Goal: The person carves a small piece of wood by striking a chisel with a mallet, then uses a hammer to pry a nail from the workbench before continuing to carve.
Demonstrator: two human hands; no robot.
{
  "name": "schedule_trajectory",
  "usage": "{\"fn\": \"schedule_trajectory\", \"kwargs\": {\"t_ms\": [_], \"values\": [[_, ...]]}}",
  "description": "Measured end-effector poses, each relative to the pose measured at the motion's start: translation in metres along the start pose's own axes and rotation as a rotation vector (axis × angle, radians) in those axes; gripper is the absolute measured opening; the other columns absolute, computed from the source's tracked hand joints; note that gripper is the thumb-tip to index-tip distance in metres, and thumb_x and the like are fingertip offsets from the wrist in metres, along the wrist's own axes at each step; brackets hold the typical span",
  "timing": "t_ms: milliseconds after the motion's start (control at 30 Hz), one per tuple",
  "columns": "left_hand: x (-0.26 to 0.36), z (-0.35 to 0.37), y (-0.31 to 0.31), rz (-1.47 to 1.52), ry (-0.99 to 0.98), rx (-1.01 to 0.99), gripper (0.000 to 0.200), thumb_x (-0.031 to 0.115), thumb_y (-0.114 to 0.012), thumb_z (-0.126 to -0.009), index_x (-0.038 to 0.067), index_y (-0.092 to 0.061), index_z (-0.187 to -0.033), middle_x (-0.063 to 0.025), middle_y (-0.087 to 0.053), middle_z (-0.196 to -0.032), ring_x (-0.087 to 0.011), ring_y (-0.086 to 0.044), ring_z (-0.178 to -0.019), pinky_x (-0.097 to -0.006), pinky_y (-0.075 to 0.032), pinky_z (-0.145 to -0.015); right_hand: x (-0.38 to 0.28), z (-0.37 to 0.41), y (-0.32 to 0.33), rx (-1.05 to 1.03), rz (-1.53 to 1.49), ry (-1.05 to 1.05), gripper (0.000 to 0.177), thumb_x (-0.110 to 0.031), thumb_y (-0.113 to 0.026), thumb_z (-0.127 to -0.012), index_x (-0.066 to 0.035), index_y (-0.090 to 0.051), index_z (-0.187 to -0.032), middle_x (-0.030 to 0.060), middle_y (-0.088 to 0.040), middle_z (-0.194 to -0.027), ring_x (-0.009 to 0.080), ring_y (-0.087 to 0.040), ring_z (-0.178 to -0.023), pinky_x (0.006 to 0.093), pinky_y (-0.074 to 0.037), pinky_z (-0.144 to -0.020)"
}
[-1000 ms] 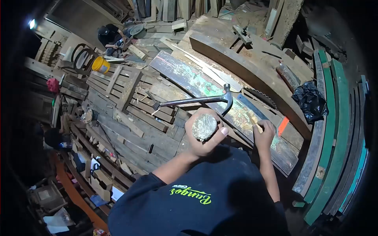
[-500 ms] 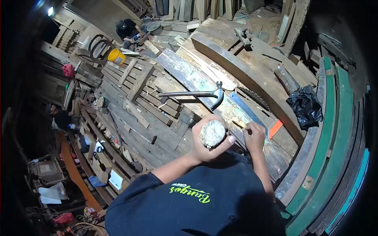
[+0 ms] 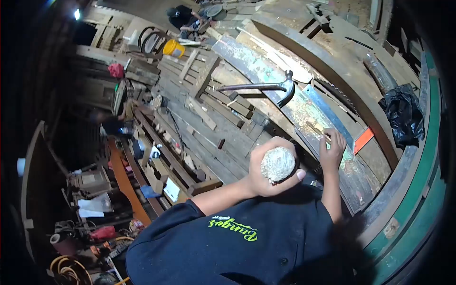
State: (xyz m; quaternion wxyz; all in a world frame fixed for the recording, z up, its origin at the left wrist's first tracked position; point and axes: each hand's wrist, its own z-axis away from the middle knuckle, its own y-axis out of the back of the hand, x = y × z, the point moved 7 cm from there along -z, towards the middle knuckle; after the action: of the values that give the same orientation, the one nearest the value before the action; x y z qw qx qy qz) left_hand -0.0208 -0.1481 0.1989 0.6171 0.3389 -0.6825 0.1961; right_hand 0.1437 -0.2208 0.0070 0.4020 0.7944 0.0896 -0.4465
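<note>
My left hand point(image 3: 266, 176) is wrapped round a thick, round club point(image 3: 278, 164), whose pale, worn end faces the camera; the rest is hidden below. To its right, my right hand point(image 3: 333, 148) is closed with its fingertips pinching a thin, stick-like thing point(image 3: 327, 138) over a weathered board point(image 3: 266, 71) with peeling, light-coloured paint. What kind of tool it is cannot be made out. Beyond the hands, a claw hammer point(image 3: 287, 89) lies across the board, its handle pointing left. Next to my right hand lies a blue blade point(image 3: 327, 111) with an orange end piece point(image 3: 364, 141).
A long curved beam point(image 3: 327, 61) runs along the far side of the board, with a black plastic bag point(image 3: 403, 114) at its right. A yellow bucket point(image 3: 174, 48) stands near a crouching person point(image 3: 183, 19). Slatted timber point(image 3: 232, 114) and green-painted wood point(image 3: 430, 152) flank the work area.
The view has turned, moving the hammer and board up and right in the picture. My left hand with the club now sits farther from the hammer; my right hand stays by the board.
</note>
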Motion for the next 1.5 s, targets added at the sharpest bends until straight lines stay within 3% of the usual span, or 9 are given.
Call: {"fn": "schedule_trajectory", "kwargs": {"t_ms": [400, 733, 933, 1033, 1167, 1267, 1333, 1400, 1500], "values": [[-0.002, 0.001, 0.058, 0.036, -0.063, 0.012, 0.032, 0.010, -0.081, -0.073, 0.000, -0.060, -0.095, -0.0067, -0.062, -0.083, -0.0122, -0.059, -0.071, -0.0247, -0.047, -0.066, -0.018, 0.009, 0.002, 0.119, 0.157, 0.158, 0.013, -0.005, -0.065, -0.080, -0.006, -0.060, -0.092, 0.0108, -0.062, -0.100, 0.0317, -0.058, -0.098, 0.0431, -0.042, -0.090], [-0.004, -0.028, 0.113, 0.055, -0.166, -0.113, 0.030, 0.008, -0.079, -0.076, 0.000, -0.058, -0.096, -0.0060, -0.061, -0.080, -0.0112, -0.059, -0.072, -0.0242, -0.047, -0.068, -0.023, 0.010, -0.017, 0.251, 0.196, 0.035, 0.011, -0.002, -0.066, -0.074, -0.003, -0.061, -0.084, 0.0131, -0.057, -0.099, 0.0328, -0.056, -0.094, 0.0425, -0.045, -0.084], [-0.022, -0.055, 0.127, 0.055, -0.189, -0.245, 0.032, 0.010, -0.079, -0.076, 0.000, -0.057, -0.097, -0.0080, -0.061, -0.084, -0.0134, -0.058, -0.074, -0.0266, -0.048, -0.070, -0.050, 0.018, -0.040, 0.348, 0.212, -0.054, 0.027, -0.009, -0.070, -0.077, -0.006, -0.066, -0.104, 0.0137, -0.057, -0.111, 0.0339, -0.055, -0.099, 0.0432, -0.044, -0.089], [-0.057, -0.060, 0.126, 0.225, -0.046, -0.309, 0.032, 0.008, -0.078, -0.076, -0.001, -0.056, -0.097, -0.0082, -0.061, -0.081, -0.0134, -0.059, -0.072, -0.0261, -0.048, -0.068, -0.059, 0.036, -0.039, 0.390, 0.114, -0.136, 0.031, -0.004, -0.068, -0.082, -0.001, -0.063, -0.113, 0.0172, -0.058, -0.119, 0.0349, -0.056, -0.110, 0.0406, -0.046, -0.094], [-0.067, -0.075, 0.123, 0.281, -0.039, -0.336, 0.032, 0.008, -0.078, -0.076, -0.001, -0.056, -0.097, -0.0084, -0.061, -0.080, -0.0138, -0.058, -0.070, -0.0261, -0.048, -0.068, -0.062, 0.052, -0.018, 0.476, 0.171, -0.178, 0.034, -0.004, -0.066, -0.082, 0.000, -0.061, -0.115, 0.0170, -0.060, -0.111, 0.0341, -0.059, -0.099, 0.0405, -0.048, -0.089], [-0.072, -0.085, 0.127, 0.238, -0.055, -0.319, 0.032, 0.009, -0.078, -0.075, -0.001, -0.056, -0.096, -0.0078, -0.060, -0.080, -0.0137, -0.058, -0.071, -0.0261, -0.047, -0.069, -0.050, 0.049, -0.016, 0.338, 0.091, -0.377, 0.041, -0.006, -0.067, -0.084, -0.002, -0.058, -0.123, 0.0169, -0.061, -0.108, 0.0327, -0.061, -0.097, 0.0401, -0.049, -0.088], [-0.068, -0.088, 0.126, 0.242, -0.091, -0.332, 0.032, 0.009, -0.079, -0.075, -0.001, -0.056, -0.096, -0.0071, -0.059, -0.081, -0.0134, -0.057, -0.071, -0.0258, -0.047, -0.068, -0.045, 0.040, -0.028, 0.182, 0.004, -0.435, 0.044, -0.004, -0.067, -0.084, 0.000, -0.055, -0.127, 0.0147, -0.062, -0.104, 0.0231, -0.060, -0.087, 0.0345, -0.049, -0.084], [-0.064, -0.089, 0.129, 0.252, -0.119, -0.330, 0.034, 0.010, -0.080, -0.074, -0.001, -0.057, -0.096, -0.0072, -0.059, -0.082, -0.0128, -0.056, -0.073, -0.0257, -0.046, -0.068, -0.048, 0.028, -0.034, 0.163, 0.228, -0.280, 0.039, -0.009, -0.069, -0.085, -0.002, -0.059, -0.121, 0.0113, -0.062, -0.089, 0.0240, -0.059, -0.077, 0.0342, -0.049, -0.075], [-0.052, -0.086, 0.135, 0.247, -0.136, -0.324, 0.033, 0.010, -0.079, -0.075, 0.000, -0.057, -0.096, -0.0073, -0.059, -0.083, -0.0127, -0.056, -0.073, -0.0249, -0.046, -0.069, -0.050, 0.016, -0.047, 0.155, 0.202, -0.283, 0.037, -0.010, -0.070, -0.084, -0.002, -0.060, -0.119, 0.0111, -0.062, -0.086, 0.0249, -0.058, -0.075, 0.0349, -0.049, -0.072]]}}
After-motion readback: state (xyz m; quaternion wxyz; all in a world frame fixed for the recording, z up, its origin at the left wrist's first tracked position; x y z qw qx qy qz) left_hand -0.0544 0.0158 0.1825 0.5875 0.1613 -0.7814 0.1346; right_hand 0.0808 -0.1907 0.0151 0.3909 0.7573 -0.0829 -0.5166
